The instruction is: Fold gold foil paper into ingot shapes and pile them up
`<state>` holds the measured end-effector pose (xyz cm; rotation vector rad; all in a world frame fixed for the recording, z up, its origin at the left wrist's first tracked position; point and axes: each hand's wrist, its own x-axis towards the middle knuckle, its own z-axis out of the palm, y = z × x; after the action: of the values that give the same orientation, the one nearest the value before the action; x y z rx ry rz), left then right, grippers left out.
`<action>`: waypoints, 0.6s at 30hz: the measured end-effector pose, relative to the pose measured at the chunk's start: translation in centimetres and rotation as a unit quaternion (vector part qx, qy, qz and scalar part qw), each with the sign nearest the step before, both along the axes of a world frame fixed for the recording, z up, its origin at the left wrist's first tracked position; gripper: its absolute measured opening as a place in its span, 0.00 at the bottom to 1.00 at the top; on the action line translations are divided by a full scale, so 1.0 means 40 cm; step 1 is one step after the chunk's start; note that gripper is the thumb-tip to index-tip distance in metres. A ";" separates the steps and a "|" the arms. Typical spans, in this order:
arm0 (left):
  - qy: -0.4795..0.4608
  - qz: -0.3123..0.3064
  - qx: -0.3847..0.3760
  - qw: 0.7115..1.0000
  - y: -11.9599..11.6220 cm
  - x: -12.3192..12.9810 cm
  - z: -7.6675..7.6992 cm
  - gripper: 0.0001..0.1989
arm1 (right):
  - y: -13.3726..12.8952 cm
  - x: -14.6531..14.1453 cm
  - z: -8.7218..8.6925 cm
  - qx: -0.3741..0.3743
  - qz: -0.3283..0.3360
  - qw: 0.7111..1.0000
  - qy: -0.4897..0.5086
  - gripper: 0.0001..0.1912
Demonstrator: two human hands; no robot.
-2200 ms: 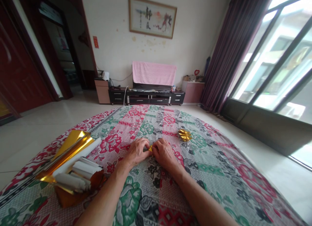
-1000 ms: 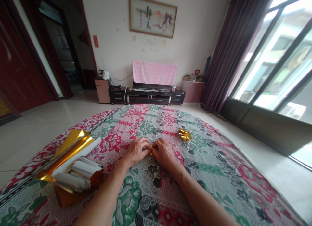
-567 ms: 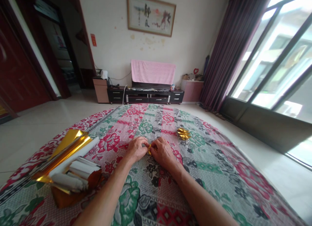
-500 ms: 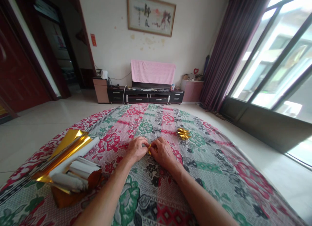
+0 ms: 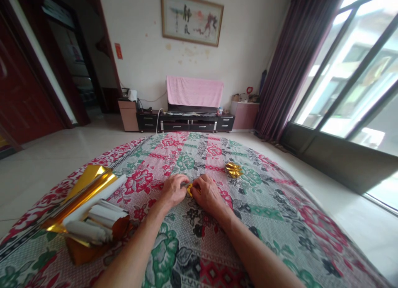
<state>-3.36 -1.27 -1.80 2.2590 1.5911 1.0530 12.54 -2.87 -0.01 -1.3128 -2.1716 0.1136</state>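
A small gold foil piece (image 5: 189,190) shows between my two hands at the middle of the flowered cloth (image 5: 217,246). My right hand (image 5: 207,193) has its fingers closed on this piece and covers much of it. Close on its left side is my left hand (image 5: 175,190), fingers bent and thumb near the foil; whether its fingertips grip it is too small to tell. A crinkled gold foil bundle (image 5: 234,170) lies on the cloth, beyond and to the right of my right hand.
Gold foil sheets (image 5: 90,188) and white-backed rolls (image 5: 105,215) lie on the cloth at the left. Beyond the table stand a low cabinet (image 5: 189,125) and a screen under a pink cloth (image 5: 195,91). A purple curtain (image 5: 289,60) hangs at the right.
My left fingertips have shifted slightly away from the small foil piece, and more of the foil shows between the hands. My right hand stays in nearly the same place.
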 end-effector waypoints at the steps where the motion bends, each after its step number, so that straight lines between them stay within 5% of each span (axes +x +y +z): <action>1: 0.002 0.005 0.005 1.000 -0.002 -0.001 -0.001 0.14 | 0.000 0.001 -0.001 0.003 0.001 1.000 0.001 0.04; 18: 0.071 0.096 0.028 0.992 -0.033 0.037 0.012 0.03 | -0.001 -0.002 -0.004 0.005 -0.007 1.000 -0.003 0.05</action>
<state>-1.88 -2.58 -1.30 2.2994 1.8920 1.0127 12.47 -2.91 -0.18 -1.3242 -2.1653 0.0915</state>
